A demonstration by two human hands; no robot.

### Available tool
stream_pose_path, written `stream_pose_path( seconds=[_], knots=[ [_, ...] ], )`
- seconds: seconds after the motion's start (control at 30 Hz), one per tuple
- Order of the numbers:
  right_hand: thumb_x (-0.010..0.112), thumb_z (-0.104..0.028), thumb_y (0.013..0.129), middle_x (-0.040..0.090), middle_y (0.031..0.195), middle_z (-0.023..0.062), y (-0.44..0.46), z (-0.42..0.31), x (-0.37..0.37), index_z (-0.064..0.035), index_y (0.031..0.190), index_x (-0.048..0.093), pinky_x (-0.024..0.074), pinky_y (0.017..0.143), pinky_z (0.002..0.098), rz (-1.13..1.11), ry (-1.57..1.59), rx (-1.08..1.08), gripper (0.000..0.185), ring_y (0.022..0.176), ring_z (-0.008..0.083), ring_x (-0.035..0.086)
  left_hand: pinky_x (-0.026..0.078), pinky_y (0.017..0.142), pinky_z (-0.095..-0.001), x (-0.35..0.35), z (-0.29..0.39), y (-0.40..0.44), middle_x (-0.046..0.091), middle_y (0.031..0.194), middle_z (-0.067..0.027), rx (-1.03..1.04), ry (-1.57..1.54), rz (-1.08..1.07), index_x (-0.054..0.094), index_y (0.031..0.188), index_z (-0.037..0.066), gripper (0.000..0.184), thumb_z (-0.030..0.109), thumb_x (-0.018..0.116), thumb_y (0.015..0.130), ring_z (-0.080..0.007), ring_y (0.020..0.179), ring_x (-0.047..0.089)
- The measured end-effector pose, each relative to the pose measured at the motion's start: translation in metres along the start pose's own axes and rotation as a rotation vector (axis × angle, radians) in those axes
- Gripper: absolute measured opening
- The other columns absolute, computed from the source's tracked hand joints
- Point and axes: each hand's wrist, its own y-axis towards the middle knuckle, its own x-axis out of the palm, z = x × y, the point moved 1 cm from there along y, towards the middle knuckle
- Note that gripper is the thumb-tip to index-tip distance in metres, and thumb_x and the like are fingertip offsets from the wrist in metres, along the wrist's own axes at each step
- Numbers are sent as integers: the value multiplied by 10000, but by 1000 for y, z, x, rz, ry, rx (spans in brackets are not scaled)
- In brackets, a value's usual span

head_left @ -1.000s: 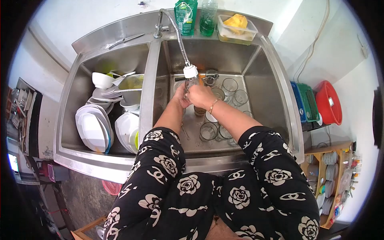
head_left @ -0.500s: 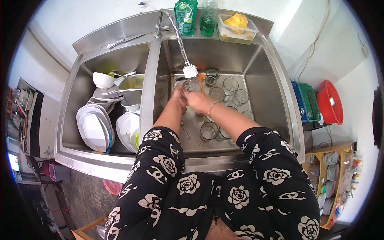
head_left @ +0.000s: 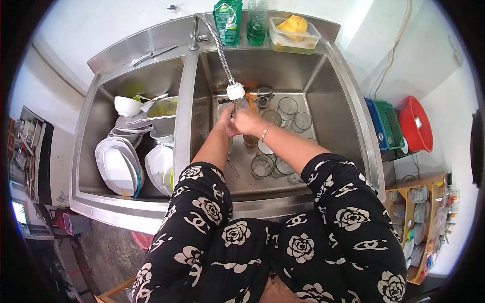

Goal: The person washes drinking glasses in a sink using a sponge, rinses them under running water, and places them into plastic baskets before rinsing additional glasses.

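Note:
My left hand (head_left: 226, 121) and my right hand (head_left: 247, 122) are together under the white spray head (head_left: 235, 91) of the tap, in the right basin. Both are closed around a clear drinking glass (head_left: 242, 103), mostly hidden by my fingers and the water. Several clear glasses (head_left: 288, 107) stand on the basin floor to the right of my hands. Behind them lies a glass mug (head_left: 264, 95), beside something orange (head_left: 251, 100) that is partly covered. A spoon-like metal utensil (head_left: 233, 166) rests on the floor below my left wrist.
Stacked white plates (head_left: 115, 166), a white bowl (head_left: 127, 106) and other dishes fill part of the left basin. On the back ledge are a knife (head_left: 154, 55), a green pouch (head_left: 228, 22), a bottle (head_left: 257, 25) and a plastic tub (head_left: 294, 43). A red basin (head_left: 415, 126) stands at right.
My hands stay together under the spray head, with the right hand turned slightly over the glass. The whole view has shifted a little, so the sink appears farther left.

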Motion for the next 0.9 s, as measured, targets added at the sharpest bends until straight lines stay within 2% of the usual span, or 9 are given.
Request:
stream_pose_path(
  seconds=[0.1, 0.2, 0.3, 0.4, 0.5, 0.6, 0.7, 0.8, 0.9],
  knots=[
    [553, -235, 813, 654, 917, 217, -27, -2, -12, -3, 876, 675, 499, 768, 442, -66, -30, -153, 270, 881, 364, 638, 486, 851, -480, -2, -4, -1, 627, 1104, -84, -6, -4, 9, 592, 1100, 123, 400, 429, 432, 899, -265, 981, 608],
    [557, -207, 802, 647, 898, 239, -26, 8, -25, 15, 846, 675, 497, 768, 447, -78, -118, -103, 255, 875, 381, 633, 483, 846, -492, -2, -6, 1, 632, 1082, -89, 99, 36, 116, 600, 1086, 127, 384, 419, 433, 900, -269, 966, 610],
    [585, -211, 785, 647, 989, 230, -7, -7, -17, -17, 953, 680, 487, 820, 429, -7, 200, 177, 274, 944, 351, 629, 490, 839, -490, -10, -4, 10, 635, 1075, -82, 129, -9, 81, 597, 1094, 138, 368, 406, 428, 906, -263, 966, 611],
    [561, -218, 802, 646, 884, 240, -29, -5, -16, 29, 848, 670, 495, 761, 454, 26, 55, -142, 274, 873, 379, 632, 496, 834, -494, -1, -7, 1, 638, 1050, -75, 272, 134, -102, 598, 1086, 146, 343, 388, 427, 913, -266, 952, 615],
    [563, -196, 796, 646, 877, 241, -28, 5, -27, 36, 840, 665, 493, 753, 457, -107, -92, -162, 257, 870, 383, 630, 508, 818, -492, -9, -6, 10, 639, 1050, -76, 55, 28, 139, 602, 1078, 141, 339, 381, 425, 916, -269, 944, 620],
    [561, -193, 794, 647, 876, 240, -21, -8, -21, 17, 842, 673, 495, 746, 456, 72, 134, 71, 243, 865, 389, 630, 529, 790, -469, -20, -4, 23, 644, 1034, -70, 92, 23, 15, 605, 1062, 145, 332, 387, 437, 910, -255, 925, 629],
    [564, -206, 795, 648, 876, 240, -25, 5, -5, 8, 835, 676, 497, 742, 452, 80, 42, -120, 245, 859, 393, 630, 540, 774, -457, -27, -5, 32, 643, 1036, -71, 75, -28, 55, 595, 1073, 146, 345, 412, 459, 900, -244, 930, 630],
    [564, -206, 796, 647, 894, 242, -38, -4, -42, 0, 864, 675, 499, 752, 448, -82, -139, -96, 244, 867, 395, 630, 538, 785, -459, -5, -6, 7, 642, 1036, -83, 86, 62, 136, 588, 1078, 147, 340, 410, 490, 887, -249, 939, 628],
    [577, -187, 787, 648, 894, 240, -19, -6, -23, 6, 869, 672, 500, 759, 445, 35, 160, 113, 230, 874, 394, 633, 536, 787, -469, -19, -3, 22, 641, 1038, -82, 85, 65, 25, 588, 1078, 148, 328, 396, 491, 886, -248, 940, 628]
  ],
)
